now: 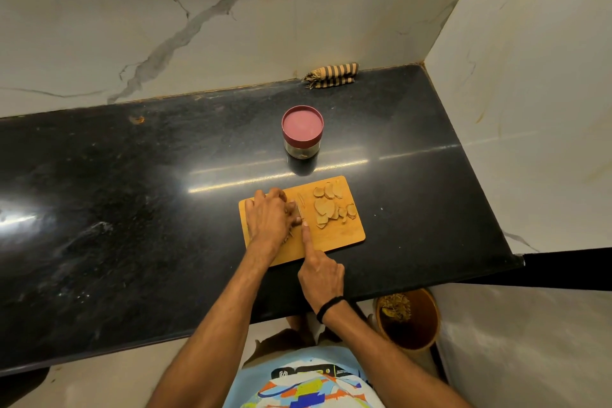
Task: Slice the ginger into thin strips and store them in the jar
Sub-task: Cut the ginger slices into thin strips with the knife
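Note:
A wooden cutting board (334, 237) lies on the black counter. Several flat ginger slices (331, 205) are spread over its right half. My left hand (270, 217) is curled over a piece of ginger at the board's left side, and the piece itself is mostly hidden under the fingers. My right hand (319, 270) grips a knife, with the index finger stretched along the blade's back. The thin blade (299, 210) stands right against my left fingertips. A glass jar (302, 132) with a dark red lid on it stands behind the board.
A folded striped cloth (332, 75) lies against the marble back wall. A marble side wall closes the counter's right end. Below the counter's front edge at the right stands a brown bin (409, 320) with scraps inside.

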